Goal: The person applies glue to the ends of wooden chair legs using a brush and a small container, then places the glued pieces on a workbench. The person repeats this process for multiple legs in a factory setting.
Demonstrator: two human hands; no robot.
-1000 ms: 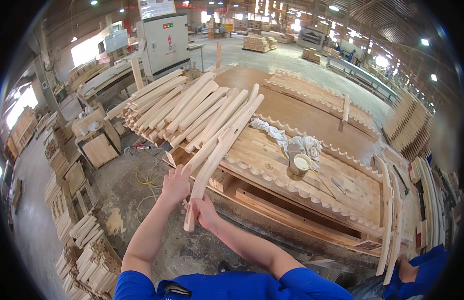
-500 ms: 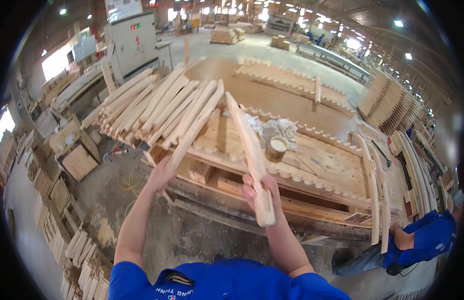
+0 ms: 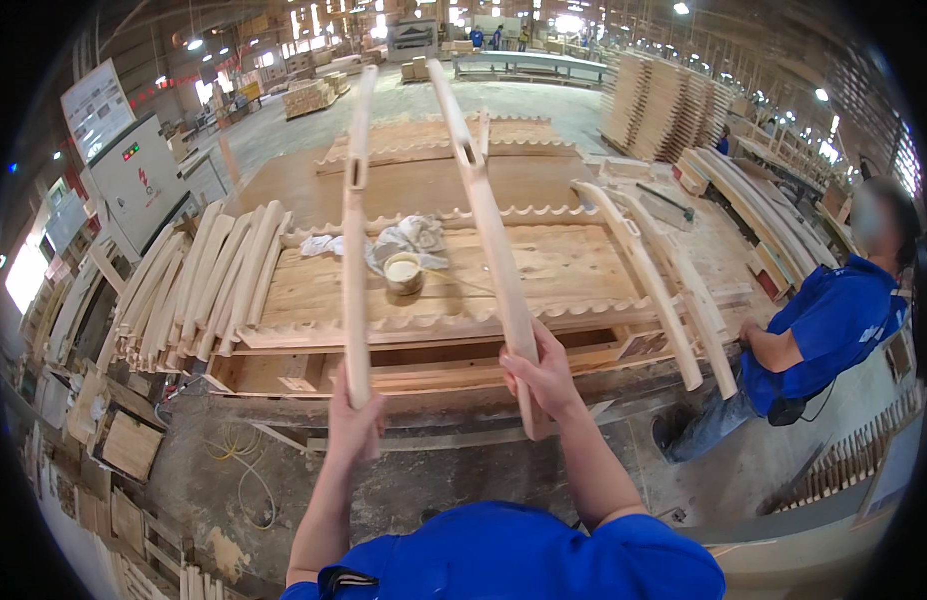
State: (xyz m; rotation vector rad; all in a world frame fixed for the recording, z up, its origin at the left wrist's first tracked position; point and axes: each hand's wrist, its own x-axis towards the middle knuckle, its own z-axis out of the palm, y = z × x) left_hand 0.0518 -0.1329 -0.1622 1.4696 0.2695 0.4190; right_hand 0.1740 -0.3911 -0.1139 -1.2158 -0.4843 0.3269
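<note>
I hold two long curved wooden pieces upright in front of me, side by side with a gap between them. My left hand grips the lower end of the left wooden piece, which has a slot near its top. My right hand grips the right wooden piece near its lower end; it also has a slot high up. Behind them lies a wide wooden workbench with scalloped edges.
A small cup of glue and a crumpled rag sit on the bench. A pile of similar curved pieces lies at left, two more lean at right. A person in blue sits at right. Wood scraps cover the floor at left.
Both pieces have been lifted from the pile at left and raised upright, one in each hand. My view has turned right, bringing the seated person into view.
</note>
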